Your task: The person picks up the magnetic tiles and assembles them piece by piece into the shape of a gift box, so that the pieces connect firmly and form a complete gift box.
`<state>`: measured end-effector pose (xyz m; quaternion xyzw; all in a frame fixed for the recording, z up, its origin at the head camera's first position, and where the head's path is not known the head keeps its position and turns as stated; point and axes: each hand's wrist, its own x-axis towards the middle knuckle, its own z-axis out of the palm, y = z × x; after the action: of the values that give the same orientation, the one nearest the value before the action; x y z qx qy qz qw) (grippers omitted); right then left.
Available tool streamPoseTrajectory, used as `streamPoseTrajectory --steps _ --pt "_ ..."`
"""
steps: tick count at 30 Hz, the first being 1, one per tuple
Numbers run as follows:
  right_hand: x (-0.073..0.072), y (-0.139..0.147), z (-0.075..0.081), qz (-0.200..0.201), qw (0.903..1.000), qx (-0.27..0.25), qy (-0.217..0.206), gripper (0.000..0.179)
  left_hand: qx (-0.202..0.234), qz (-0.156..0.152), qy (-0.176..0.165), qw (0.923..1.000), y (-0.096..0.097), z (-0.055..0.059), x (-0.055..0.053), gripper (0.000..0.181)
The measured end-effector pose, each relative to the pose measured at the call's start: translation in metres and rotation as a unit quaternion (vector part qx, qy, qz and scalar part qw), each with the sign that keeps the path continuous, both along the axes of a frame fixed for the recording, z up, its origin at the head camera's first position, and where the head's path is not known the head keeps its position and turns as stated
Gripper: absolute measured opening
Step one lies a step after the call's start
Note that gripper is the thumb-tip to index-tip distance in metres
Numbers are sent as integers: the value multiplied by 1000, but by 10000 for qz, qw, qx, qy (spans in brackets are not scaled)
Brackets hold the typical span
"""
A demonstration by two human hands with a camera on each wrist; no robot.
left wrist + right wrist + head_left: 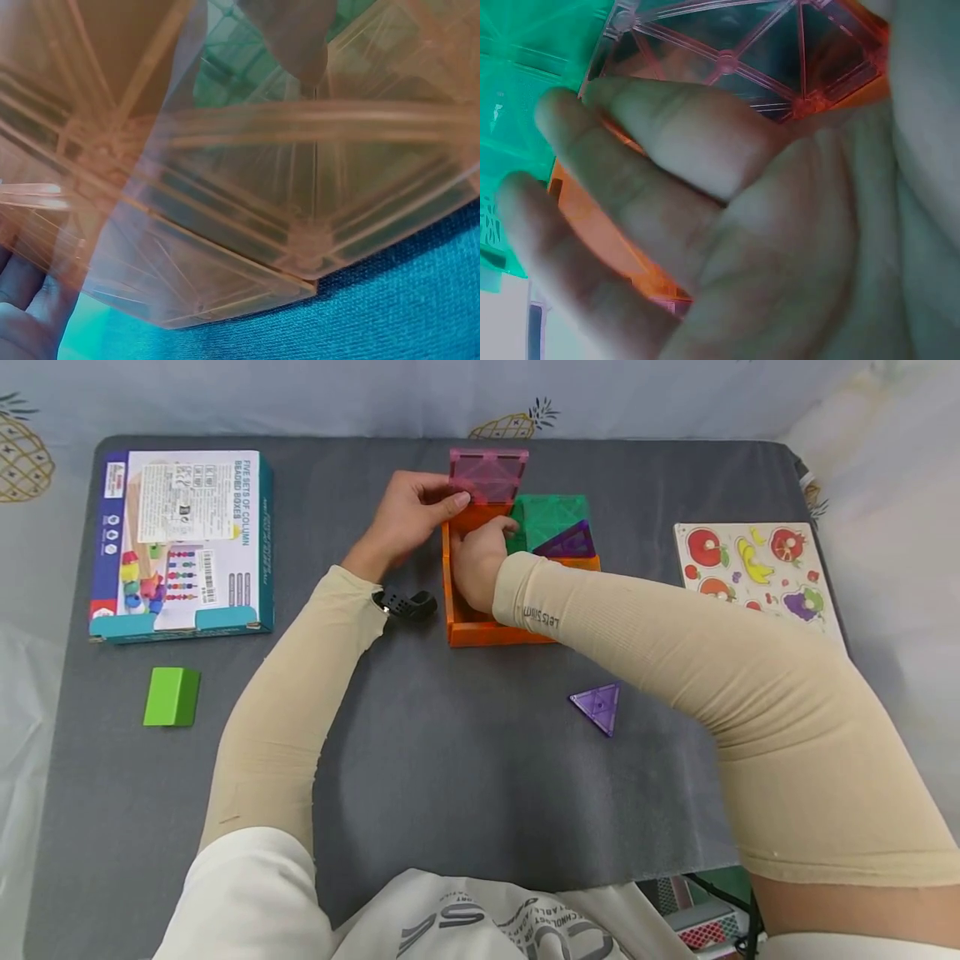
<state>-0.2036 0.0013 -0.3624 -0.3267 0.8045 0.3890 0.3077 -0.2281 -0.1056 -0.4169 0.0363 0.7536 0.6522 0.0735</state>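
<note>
An orange box of see-through magnetic tiles (497, 633) stands mid-table, with a pink square tile (489, 475) upright at its back edge. My left hand (414, 518) pinches the lower left corner of that tile, thumb in front and fingers behind. Inside the box is my right hand (478, 564), its fingers fairly straight and reaching toward the green tiles (551, 514) in the right wrist view. A dark purple triangle tile (567, 541) leans on the green part. Orange walls (307, 247) fill the left wrist view, with left-hand fingers (37, 315) behind them.
A loose purple triangle tile (598, 707) lies in front of the box. On the left are a boxed bead set (183, 539) and a green block (171, 697). A fruit picture board (757, 572) lies at the right, partly behind my right sleeve.
</note>
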Motion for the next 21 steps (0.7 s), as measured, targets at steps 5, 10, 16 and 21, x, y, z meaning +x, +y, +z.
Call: streamPoseTrajectory --steps 5,10,16,21 --pt "3 1 -1 14 9999 77 80 88 115 -5 60 9999 0 -1 0 28" --pt "4 1 -3 129 9998 81 125 87 252 -4 104 9996 1 -2 -1 28" --pt "6 1 -8 204 9994 41 258 88 182 -15 184 9997 0 -2 1 28" --pt "7 2 -11 350 9988 183 303 87 87 -14 220 9997 0 -3 1 28"
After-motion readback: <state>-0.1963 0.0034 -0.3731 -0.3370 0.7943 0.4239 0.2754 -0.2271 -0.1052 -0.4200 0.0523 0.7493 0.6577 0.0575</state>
